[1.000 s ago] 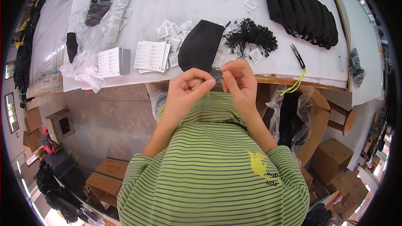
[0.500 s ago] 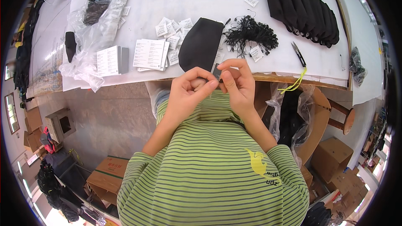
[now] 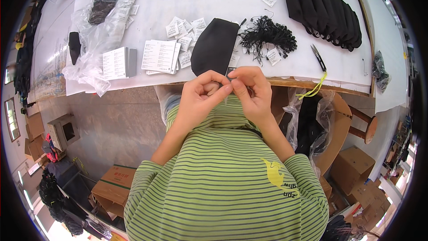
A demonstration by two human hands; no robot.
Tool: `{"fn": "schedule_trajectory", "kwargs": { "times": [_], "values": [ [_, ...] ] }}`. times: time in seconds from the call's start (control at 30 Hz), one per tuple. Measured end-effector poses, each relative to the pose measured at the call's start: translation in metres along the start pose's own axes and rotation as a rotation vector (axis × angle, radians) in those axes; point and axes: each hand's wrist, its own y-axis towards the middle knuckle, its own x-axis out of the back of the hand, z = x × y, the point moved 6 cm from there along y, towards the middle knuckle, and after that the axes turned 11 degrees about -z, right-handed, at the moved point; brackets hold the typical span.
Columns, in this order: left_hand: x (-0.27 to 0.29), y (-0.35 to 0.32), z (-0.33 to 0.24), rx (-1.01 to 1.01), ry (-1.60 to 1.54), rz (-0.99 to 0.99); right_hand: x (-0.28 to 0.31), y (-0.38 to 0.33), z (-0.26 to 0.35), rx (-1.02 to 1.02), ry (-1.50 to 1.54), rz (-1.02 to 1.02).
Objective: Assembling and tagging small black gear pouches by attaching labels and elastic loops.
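Note:
My left hand and my right hand meet fingertip to fingertip just below the table's front edge, pinching a tiny item between them that is mostly hidden by the fingers. Directly above them a black fabric pouch lies on the white table. To its right sits a tangle of black strings with small white tags. Small white tags are scattered left of the pouch.
White leaflet stacks and clear plastic bags lie at left. A row of black pouches sits at far right, with snips near the edge. A plastic-lined bin stands at my right; cardboard boxes are on the floor.
Both hands stay together at the table edge; the fingers have shifted slightly around the small item. Nothing on the table has moved.

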Motion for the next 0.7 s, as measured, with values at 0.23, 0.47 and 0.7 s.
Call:
{"fn": "schedule_trajectory", "kwargs": {
  "times": [0.23,0.47,0.7],
  "values": [
    [0.000,0.010,0.003,-0.027,-0.078,0.090,-0.002,-0.003,0.005,-0.245,0.233,0.110],
    [-0.020,0.055,-0.035,-0.416,0.482,0.322,0.018,0.010,0.004,-0.341,0.414,0.125],
    [-0.044,0.098,-0.003,-0.806,1.184,0.711,0.043,0.008,0.015,-0.313,0.360,0.026]
  ]
}}
